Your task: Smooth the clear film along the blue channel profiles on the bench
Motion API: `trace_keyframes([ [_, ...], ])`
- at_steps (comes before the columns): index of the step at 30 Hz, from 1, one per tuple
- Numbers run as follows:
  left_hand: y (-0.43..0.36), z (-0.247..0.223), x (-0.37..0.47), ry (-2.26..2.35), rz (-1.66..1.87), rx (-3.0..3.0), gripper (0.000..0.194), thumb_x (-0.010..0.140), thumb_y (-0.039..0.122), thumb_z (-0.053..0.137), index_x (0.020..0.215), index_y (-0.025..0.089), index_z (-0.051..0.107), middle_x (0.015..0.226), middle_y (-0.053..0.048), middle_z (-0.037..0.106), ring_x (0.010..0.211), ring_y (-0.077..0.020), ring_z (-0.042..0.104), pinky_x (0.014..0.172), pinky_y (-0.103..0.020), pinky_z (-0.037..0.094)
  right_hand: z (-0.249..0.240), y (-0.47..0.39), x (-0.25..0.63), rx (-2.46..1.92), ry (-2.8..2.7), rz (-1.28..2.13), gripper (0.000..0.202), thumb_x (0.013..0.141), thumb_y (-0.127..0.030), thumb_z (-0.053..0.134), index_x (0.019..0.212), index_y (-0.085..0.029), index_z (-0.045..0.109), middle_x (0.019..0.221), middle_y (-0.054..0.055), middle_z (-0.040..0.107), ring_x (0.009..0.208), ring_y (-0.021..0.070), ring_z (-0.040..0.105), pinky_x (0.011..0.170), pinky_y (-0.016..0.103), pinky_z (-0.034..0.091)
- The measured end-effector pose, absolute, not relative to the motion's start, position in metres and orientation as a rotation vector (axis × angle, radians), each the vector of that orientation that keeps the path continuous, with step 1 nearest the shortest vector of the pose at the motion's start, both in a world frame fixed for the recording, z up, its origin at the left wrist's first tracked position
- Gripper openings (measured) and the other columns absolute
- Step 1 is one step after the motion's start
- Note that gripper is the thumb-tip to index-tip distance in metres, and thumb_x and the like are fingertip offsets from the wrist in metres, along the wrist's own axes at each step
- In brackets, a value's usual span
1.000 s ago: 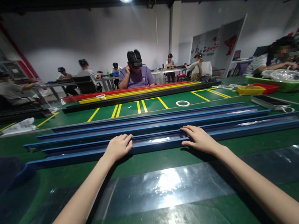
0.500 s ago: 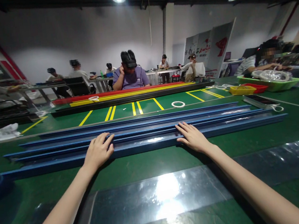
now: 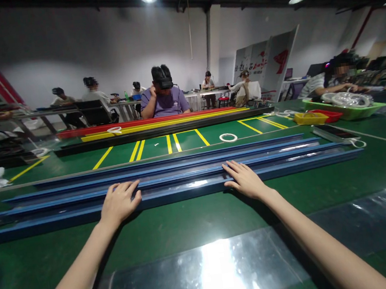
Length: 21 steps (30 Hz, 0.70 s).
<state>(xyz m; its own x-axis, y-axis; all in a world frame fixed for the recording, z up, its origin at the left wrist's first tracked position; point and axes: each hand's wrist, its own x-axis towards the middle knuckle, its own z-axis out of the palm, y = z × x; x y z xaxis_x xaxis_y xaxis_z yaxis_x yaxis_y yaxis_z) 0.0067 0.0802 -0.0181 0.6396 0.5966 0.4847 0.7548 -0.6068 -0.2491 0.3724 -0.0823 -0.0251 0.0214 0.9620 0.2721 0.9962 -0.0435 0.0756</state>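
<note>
Several long blue channel strips (image 3: 185, 194) lie side by side across the green table, running left to right. My left hand (image 3: 119, 204) rests on the nearer strips left of the middle, palm down with its fingers apart. On the same strips, right of the middle, lies my right hand (image 3: 244, 180), its fingers spread as well. Neither hand is closed round a strip. The parts of the strips under my palms are hidden. Nearer to me, a clear plastic sheet (image 3: 154, 282) lies flat and reflects the lamp.
Beyond the blue strips are a white ring (image 3: 228, 138) and red, yellow and black strips (image 3: 163, 132). A phone-like device (image 3: 335, 133) lies at right, near a yellow tray (image 3: 310, 118) and a green basket (image 3: 369, 111) of clear coils. A person (image 3: 163, 98) sits opposite.
The view has shifted slightly, so most things appear further left and the plastic sheet lower. Both hands stay spread on the blue strips.
</note>
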Motion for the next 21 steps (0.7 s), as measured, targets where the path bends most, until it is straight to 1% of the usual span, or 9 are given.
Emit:
trace_keyframes([
  [6, 0.087, -0.018, 0.009, -1.077, -0.487, -2.427, 0.044, 0.082, 0.036, 0.026, 0.108, 0.018, 0.057, 0.099, -0.007, 0.064, 0.090, -0.0219, 0.057, 0.086, -0.037, 0.035, -0.026, -0.071, 0.377, -2.124, -2.070, -0.373, 0.064, 0.082, -0.054, 0.031, 0.134, -0.016, 0.030, 0.137, 0.010, 0.033, 0.127, 0.0228, 0.024, 0.101, 0.039, 0.023],
  [14, 0.101, -0.017, 0.009, -1.109, -0.457, -2.470, 0.047, 0.082, 0.037, 0.024, 0.107, 0.014, 0.057, 0.098, -0.010, 0.063, 0.090, -0.0221, 0.056, 0.084, -0.037, 0.036, -0.030, -0.056, 0.376, -2.111, -2.055, -0.440, 0.063, 0.082, -0.054, 0.029, 0.132, -0.017, 0.033, 0.134, 0.011, 0.037, 0.124, 0.0240, 0.029, 0.099, 0.039, 0.025],
  [21, 0.119, -0.018, 0.007, -1.135, -0.404, -2.477, 0.047, 0.081, 0.038, 0.024, 0.109, 0.017, 0.055, 0.102, -0.010, 0.061, 0.093, -0.0219, 0.055, 0.086, -0.037, 0.035, -0.031, -0.043, 0.370, -2.123, -2.038, -0.467, 0.062, 0.083, -0.053, 0.029, 0.132, -0.016, 0.034, 0.133, 0.012, 0.038, 0.124, 0.0259, 0.028, 0.097, 0.038, 0.026],
])
